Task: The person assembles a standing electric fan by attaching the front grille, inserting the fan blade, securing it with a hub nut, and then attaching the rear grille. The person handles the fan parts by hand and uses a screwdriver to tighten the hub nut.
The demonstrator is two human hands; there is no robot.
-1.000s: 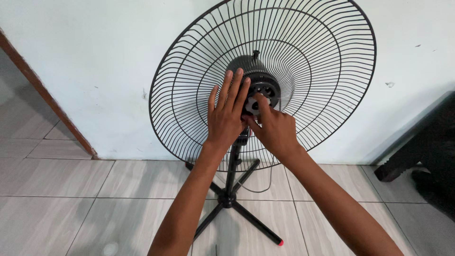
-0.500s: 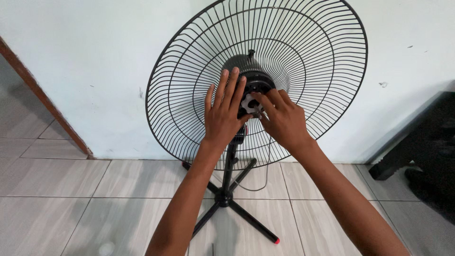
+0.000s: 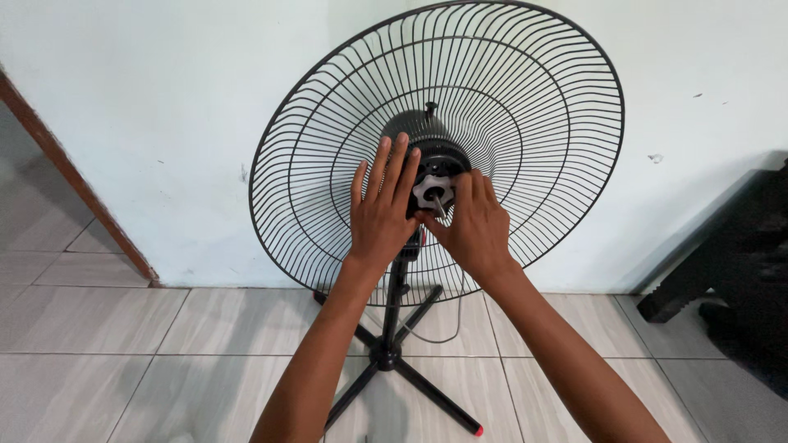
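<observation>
A black standing fan with only its rear wire guard [image 3: 525, 115] fitted faces me against the wall. A grey lobed plastic nut [image 3: 430, 190] sits on the shaft at the black motor housing [image 3: 414, 127]. My left hand [image 3: 382, 215] lies flat, fingers together, pressed on the guard just left of the nut. My right hand [image 3: 472, 230] grips the nut's lower right edge with thumb and fingertips. No fan blade is in view.
The fan's pole ends in a black cross base [image 3: 387, 354] with a red-tipped leg [image 3: 476, 430] on grey floor tiles. A brown door frame [image 3: 74, 176] runs along the left. Dark furniture [image 3: 722, 271] stands at the right. A thin cord hangs behind the pole.
My right hand has shifted round the nut, from fingers on top to a grip at its lower right. My left hand stays pressed on the guard. The view has tilted up slightly.
</observation>
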